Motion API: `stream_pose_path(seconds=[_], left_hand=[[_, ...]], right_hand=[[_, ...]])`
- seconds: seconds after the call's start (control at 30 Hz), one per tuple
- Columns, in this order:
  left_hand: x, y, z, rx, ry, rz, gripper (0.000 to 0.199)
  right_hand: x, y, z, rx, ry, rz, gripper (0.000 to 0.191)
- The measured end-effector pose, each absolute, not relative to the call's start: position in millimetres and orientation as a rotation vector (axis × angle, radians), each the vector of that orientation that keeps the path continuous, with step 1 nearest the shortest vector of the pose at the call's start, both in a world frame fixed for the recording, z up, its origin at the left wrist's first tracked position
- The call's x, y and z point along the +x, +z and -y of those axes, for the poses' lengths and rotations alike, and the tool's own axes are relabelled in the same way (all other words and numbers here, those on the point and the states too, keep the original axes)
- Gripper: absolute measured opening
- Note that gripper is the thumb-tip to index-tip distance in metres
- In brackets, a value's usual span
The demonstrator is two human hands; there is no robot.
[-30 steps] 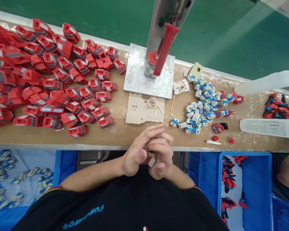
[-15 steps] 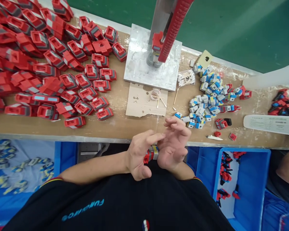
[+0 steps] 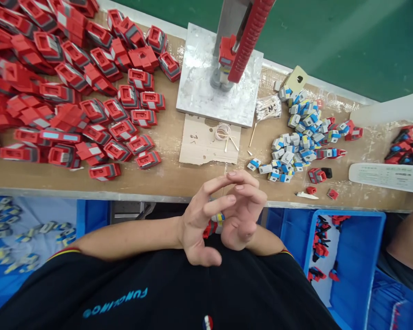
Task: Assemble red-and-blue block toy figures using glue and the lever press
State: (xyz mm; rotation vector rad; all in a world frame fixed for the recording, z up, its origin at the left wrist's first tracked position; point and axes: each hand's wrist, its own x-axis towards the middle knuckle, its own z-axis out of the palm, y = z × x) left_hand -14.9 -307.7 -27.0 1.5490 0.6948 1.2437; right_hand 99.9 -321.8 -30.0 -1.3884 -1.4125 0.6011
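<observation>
I'm working in a factory-style assembly workshop, a lever press [image 3: 251, 41] standing near the far edge of the table [image 3: 165, 183], matching red parts [image 3: 58, 91] crowding its left end, blue bins [image 3: 359, 256] sitting below its near edge

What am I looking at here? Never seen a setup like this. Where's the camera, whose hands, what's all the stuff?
No robot: these are a person's bare left hand and right hand. The single view comes from a camera worn on that person's head, looking forward and down. Between the palms is a small red, gray and yellow plastic part, partly hidden.

On the brown tabletop, a metal press with a long red handle stands on a flat silver metal plate. To its left is a heap of red-and-gray plastic parts; to its right, a pile of small gray-and-blue plastic blocks. In front lies a torn brown cardboard sheet.
</observation>
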Motion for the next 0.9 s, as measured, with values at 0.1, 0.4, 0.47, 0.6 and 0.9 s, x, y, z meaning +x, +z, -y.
stream_pose_path(seconds=[0.1,0.4,0.47,0.6,0.9], left_hand=[[-8.9,-13.4,299.1,1.559,1.365,-0.626,0.043],[-29.5,2.9,256.6,0.632,0.984,-0.868,0.033],[-48.3,12.8,230.0,0.719,0.949,-0.907,0.032],[-70.3,36.5,149.7,1.528,0.872,-1.141,0.024],[-20.7,43.1,4.4,2.305,0.409,-1.184,0.062]], right_hand=[[105.5,-18.2,301.4,-1.297,0.425,1.314,0.046],[132.3,-4.4,259.5,-1.138,0.235,1.306,0.024],[152.7,2.0,255.0,-1.141,0.235,1.369,0.017],[188.7,23.7,230.1,-1.168,0.245,1.754,0.017],[185.2,30.4,139.8,-1.261,0.426,2.017,0.039]])
